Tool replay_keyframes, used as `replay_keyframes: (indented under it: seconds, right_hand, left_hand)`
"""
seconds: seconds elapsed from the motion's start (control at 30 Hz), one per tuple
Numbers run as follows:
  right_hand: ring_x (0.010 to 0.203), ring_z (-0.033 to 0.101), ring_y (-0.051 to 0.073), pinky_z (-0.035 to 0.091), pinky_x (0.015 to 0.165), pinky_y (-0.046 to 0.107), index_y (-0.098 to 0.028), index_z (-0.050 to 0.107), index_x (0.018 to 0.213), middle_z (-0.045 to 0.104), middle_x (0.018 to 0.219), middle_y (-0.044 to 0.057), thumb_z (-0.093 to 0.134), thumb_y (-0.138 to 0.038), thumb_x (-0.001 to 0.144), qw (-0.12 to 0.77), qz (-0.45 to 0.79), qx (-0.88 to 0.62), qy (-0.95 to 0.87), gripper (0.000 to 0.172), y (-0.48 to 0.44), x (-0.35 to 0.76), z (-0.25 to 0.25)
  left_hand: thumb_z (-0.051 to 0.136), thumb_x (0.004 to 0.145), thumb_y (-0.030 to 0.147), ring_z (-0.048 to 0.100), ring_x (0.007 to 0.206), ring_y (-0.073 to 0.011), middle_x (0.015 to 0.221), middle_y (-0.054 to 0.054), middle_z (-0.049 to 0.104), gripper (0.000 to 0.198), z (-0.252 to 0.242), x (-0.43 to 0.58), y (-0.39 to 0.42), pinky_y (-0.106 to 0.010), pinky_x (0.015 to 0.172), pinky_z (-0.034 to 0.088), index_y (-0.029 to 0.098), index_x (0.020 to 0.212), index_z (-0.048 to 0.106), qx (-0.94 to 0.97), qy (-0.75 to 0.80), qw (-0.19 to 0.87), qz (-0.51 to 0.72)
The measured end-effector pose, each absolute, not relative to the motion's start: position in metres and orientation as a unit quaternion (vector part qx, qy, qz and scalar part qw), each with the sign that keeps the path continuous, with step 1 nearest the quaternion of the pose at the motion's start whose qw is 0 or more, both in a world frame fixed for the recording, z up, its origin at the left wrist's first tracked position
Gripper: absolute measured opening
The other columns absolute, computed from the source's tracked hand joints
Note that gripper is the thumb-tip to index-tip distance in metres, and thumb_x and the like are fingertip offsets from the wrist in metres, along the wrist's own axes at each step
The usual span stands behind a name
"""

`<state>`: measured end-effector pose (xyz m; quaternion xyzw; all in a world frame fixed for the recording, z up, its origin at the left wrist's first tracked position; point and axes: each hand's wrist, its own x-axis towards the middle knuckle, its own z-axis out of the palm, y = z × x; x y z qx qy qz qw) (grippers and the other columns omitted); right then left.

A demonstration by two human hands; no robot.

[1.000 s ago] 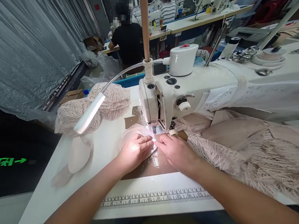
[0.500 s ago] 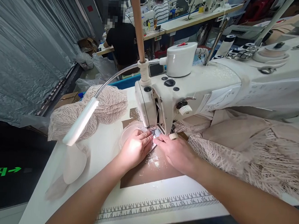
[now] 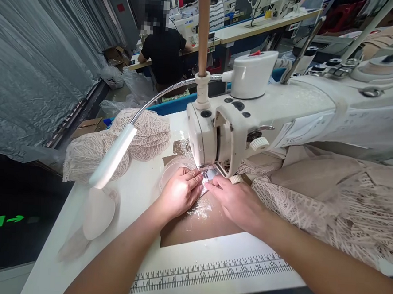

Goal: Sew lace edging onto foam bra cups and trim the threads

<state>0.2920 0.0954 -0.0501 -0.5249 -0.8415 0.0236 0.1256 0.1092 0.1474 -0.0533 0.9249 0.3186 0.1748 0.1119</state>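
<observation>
A white sewing machine (image 3: 200, 134) stands over the bed, its needle area lit by a lamp. My left hand (image 3: 181, 191) presses with its fingers together on a pale beige fabric piece (image 3: 172, 170) just left of the presser foot. My right hand (image 3: 235, 200) is closed, its fingertips at the cloth edge just right of and in front of the foot. What its fingers pinch is too small to make out. Both hands lie over a brown shiny sheet (image 3: 191, 231) taped on the white table.
Bundles of beige lace (image 3: 144, 135) lie at the left back, beside a white lamp (image 3: 113, 157). A beige cup piece (image 3: 99, 214) is at the left. More lace (image 3: 329, 199) heaps at the right. A person (image 3: 164, 52) sits beyond.
The view has shifted a little, so the machine appears further right. Both hands stay by the presser foot, and the right fingers look more curled.
</observation>
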Motion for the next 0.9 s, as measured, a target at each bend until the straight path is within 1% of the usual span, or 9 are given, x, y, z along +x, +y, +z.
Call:
replay_keyframes:
  seconds: [0.23, 0.37, 0.5, 0.57, 0.67, 0.73, 0.83, 0.87, 0.9]
  right_hand:
    - [0.059, 0.041, 0.013, 0.027, 0.055, 0.027, -0.018, 0.065, 0.107, 0.059, 0.084, 0.004, 0.043, -0.004, 0.078, 0.138, 0.006, -0.515, -0.846, 0.038, 0.093, 0.293, -0.059]
    - [0.066, 0.048, 0.015, 0.031, 0.061, 0.028, -0.019, 0.064, 0.107, 0.060, 0.085, 0.005, 0.042, -0.006, 0.081, 0.125, -0.006, -0.526, -0.841, 0.037, 0.093, 0.292, -0.060]
    - [0.078, 0.054, 0.018, 0.037, 0.070, 0.030, -0.019, 0.063, 0.112, 0.063, 0.091, 0.006, 0.040, -0.007, 0.083, 0.128, -0.012, -0.530, -0.838, 0.039, 0.094, 0.290, -0.063]
    - [0.081, 0.057, 0.020, 0.040, 0.072, 0.031, -0.019, 0.064, 0.111, 0.063, 0.094, 0.007, 0.039, -0.009, 0.084, 0.138, -0.014, -0.526, -0.839, 0.039, 0.094, 0.291, -0.065]
    - [0.083, 0.059, 0.021, 0.045, 0.072, 0.032, -0.019, 0.065, 0.110, 0.064, 0.098, 0.009, 0.038, -0.010, 0.084, 0.164, -0.013, -0.514, -0.842, 0.039, 0.095, 0.293, -0.070]
    - [0.081, 0.061, 0.021, 0.047, 0.068, 0.033, -0.018, 0.067, 0.108, 0.065, 0.097, 0.009, 0.037, -0.013, 0.085, 0.180, -0.010, -0.507, -0.843, 0.038, 0.097, 0.295, -0.072]
    - [0.078, 0.061, 0.022, 0.050, 0.064, 0.035, -0.018, 0.068, 0.105, 0.065, 0.094, 0.010, 0.033, -0.019, 0.088, 0.181, -0.014, -0.491, -0.852, 0.039, 0.098, 0.296, -0.073]
    - [0.077, 0.062, 0.023, 0.050, 0.064, 0.035, -0.017, 0.068, 0.105, 0.065, 0.093, 0.011, 0.032, -0.019, 0.088, 0.180, -0.015, -0.487, -0.855, 0.040, 0.097, 0.296, -0.073]
    - [0.077, 0.062, 0.023, 0.051, 0.064, 0.035, -0.017, 0.068, 0.104, 0.065, 0.092, 0.011, 0.031, -0.020, 0.088, 0.180, -0.015, -0.484, -0.856, 0.040, 0.097, 0.296, -0.073]
  left_hand:
    - [0.043, 0.090, 0.029, 0.054, 0.103, -0.0242, 0.124, -0.012, 0.058, 0.036, -0.054, 0.106, 0.144, -0.041, 0.091, 0.043, 0.016, 0.120, 0.057, 0.911, 0.370, 0.088, 0.162]
    - [0.044, 0.089, 0.032, 0.047, 0.114, -0.0275, 0.128, -0.011, 0.054, 0.039, -0.056, 0.103, 0.141, -0.046, 0.094, 0.039, 0.020, 0.125, 0.052, 0.904, 0.393, 0.062, 0.158]
    - [0.044, 0.087, 0.048, 0.037, 0.125, -0.0350, 0.135, -0.012, 0.048, 0.050, -0.058, 0.101, 0.140, -0.053, 0.097, 0.033, 0.020, 0.128, 0.048, 0.898, 0.415, 0.039, 0.141]
    - [0.042, 0.084, 0.057, 0.035, 0.126, -0.0391, 0.136, -0.013, 0.047, 0.059, -0.058, 0.101, 0.137, -0.056, 0.097, 0.032, 0.019, 0.128, 0.048, 0.887, 0.442, 0.027, 0.130]
    - [0.040, 0.081, 0.064, 0.034, 0.126, -0.0418, 0.137, -0.014, 0.045, 0.066, -0.053, 0.098, 0.130, -0.058, 0.096, 0.032, 0.018, 0.129, 0.047, 0.861, 0.495, 0.013, 0.119]
    - [0.041, 0.080, 0.065, 0.034, 0.126, -0.0412, 0.137, -0.014, 0.045, 0.067, -0.046, 0.089, 0.122, -0.058, 0.096, 0.032, 0.019, 0.128, 0.048, 0.843, 0.525, 0.022, 0.112]
    - [0.044, 0.081, 0.061, 0.038, 0.126, -0.0348, 0.134, -0.014, 0.047, 0.060, -0.033, 0.062, 0.101, -0.052, 0.098, 0.035, 0.020, 0.125, 0.049, 0.828, 0.544, 0.054, 0.126]
    - [0.046, 0.081, 0.058, 0.037, 0.127, -0.0327, 0.136, -0.014, 0.046, 0.059, -0.030, 0.049, 0.092, -0.050, 0.100, 0.034, 0.020, 0.127, 0.048, 0.819, 0.552, 0.058, 0.145]
    - [0.049, 0.080, 0.057, 0.033, 0.131, -0.0321, 0.140, -0.014, 0.041, 0.062, -0.027, 0.034, 0.083, -0.050, 0.105, 0.029, 0.019, 0.129, 0.045, 0.802, 0.569, 0.055, 0.174]
